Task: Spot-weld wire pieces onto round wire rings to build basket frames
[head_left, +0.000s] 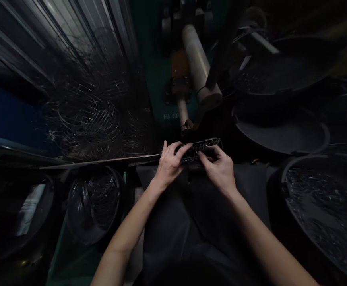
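Note:
Between my hands is a small frame of dark metal wire (pixel 206 142), shaped like a flat rack or basket. My left hand (pixel 170 161) is closed around its left end, fingers over the top. At its right part, my right hand (pixel 219 165) pinches with thumb and forefinger; what sits in that pinch, if anything, is too small and dark to make out. Just beyond the wire frame stands a green machine (pixel 158 95) with a thick metal cylinder (pixel 198 59) and a thinner rod (pixel 183 111) pointing down towards it.
A heap of bent wire (pixel 84 115) lies at the left behind a thin ledge (pixel 116 160). Near left, a round tub (pixel 72 206) holds wire rings. On the right are a tub of small metal pieces (pixel 285 178) and a dark basin (pixel 283 133).

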Motion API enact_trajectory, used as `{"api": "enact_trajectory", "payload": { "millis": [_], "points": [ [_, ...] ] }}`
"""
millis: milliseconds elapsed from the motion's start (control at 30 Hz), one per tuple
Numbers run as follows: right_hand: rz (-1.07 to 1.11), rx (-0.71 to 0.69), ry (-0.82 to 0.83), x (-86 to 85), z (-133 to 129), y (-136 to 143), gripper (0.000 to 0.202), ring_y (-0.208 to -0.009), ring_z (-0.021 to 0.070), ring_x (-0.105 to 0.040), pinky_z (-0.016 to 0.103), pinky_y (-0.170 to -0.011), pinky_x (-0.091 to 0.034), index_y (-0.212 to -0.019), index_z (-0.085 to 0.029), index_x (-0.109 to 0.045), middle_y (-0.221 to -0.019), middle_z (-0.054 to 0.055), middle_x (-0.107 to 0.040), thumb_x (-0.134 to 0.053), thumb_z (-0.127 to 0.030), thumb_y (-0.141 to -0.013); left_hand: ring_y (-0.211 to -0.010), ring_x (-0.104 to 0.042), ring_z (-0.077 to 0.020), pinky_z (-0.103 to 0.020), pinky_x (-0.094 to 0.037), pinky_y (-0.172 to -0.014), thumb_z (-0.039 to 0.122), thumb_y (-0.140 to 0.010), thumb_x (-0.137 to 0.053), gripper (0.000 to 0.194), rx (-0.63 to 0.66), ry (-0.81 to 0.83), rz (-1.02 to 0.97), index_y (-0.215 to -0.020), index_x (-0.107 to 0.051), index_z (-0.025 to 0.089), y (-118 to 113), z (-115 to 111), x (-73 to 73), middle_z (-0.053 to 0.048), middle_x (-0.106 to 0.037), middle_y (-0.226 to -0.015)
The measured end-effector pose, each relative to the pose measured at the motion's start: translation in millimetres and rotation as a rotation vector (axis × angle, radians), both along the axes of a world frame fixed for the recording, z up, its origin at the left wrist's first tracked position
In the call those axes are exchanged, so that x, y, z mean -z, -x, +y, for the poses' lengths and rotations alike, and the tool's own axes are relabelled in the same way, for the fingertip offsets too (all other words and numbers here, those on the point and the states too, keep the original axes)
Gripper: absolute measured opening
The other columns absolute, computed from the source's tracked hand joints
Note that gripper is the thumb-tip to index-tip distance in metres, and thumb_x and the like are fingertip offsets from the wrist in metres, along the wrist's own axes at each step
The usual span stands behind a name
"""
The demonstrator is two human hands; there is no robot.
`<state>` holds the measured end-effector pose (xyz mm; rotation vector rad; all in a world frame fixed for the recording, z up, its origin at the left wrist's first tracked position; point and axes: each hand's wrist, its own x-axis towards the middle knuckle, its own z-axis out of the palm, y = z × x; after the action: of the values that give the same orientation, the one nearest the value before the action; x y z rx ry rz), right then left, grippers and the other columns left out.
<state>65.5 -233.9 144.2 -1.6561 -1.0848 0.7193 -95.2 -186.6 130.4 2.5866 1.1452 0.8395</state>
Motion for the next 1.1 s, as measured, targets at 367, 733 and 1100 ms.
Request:
{"api": "enact_trajectory", "payload": {
  "millis": [367,733,1100],
  "points": [
    [-0.098,-0.032,-0.087,-4.0,8,-3,0.028,-0.069,0.0165,-0.060,0.027,-0.063,-0.049,-0.086,-0.019,-0.063,-0.080,0.004,-0.066,-0.061,-0.046,-0.078,-0.118,-0.056,-0.0232,-0.059,-0.030,-0.115,0.015,-0.080,-0.067,0.059,0.027,-0.036,-0.091,-0.134,-0.043,0.024,-4,14,5.8,-0.008,-0.055,-0.120],
    [-0.141,-0.019,-0.117,-4.4,17,-5,0.029,-0.072,0.0174,-0.061,0.028,-0.064,-0.049,-0.086,-0.019,-0.062,-0.082,0.004,-0.066,-0.061,-0.047,-0.079,-0.119,-0.056,-0.0241,-0.060,-0.030,-0.115,0.017,-0.079,-0.069,0.061,0.039,-0.053,-0.123,-0.134,-0.042,0.024,-8,25,10.4,-0.009,-0.054,-0.120],
    [-0.149,-0.035,-0.172,0.7,24,-11,0.025,-0.074,0.0168,-0.061,0.028,-0.067,-0.048,-0.087,-0.019,-0.063,-0.085,0.004,-0.067,-0.061,-0.043,-0.081,-0.118,-0.056,-0.0231,-0.059,-0.029,-0.116,0.018,-0.078,-0.070,0.063,0.042,-0.044,-0.136,-0.134,-0.042,0.025,-14,34,13.8,-0.007,-0.054,-0.121]
  ]
}}
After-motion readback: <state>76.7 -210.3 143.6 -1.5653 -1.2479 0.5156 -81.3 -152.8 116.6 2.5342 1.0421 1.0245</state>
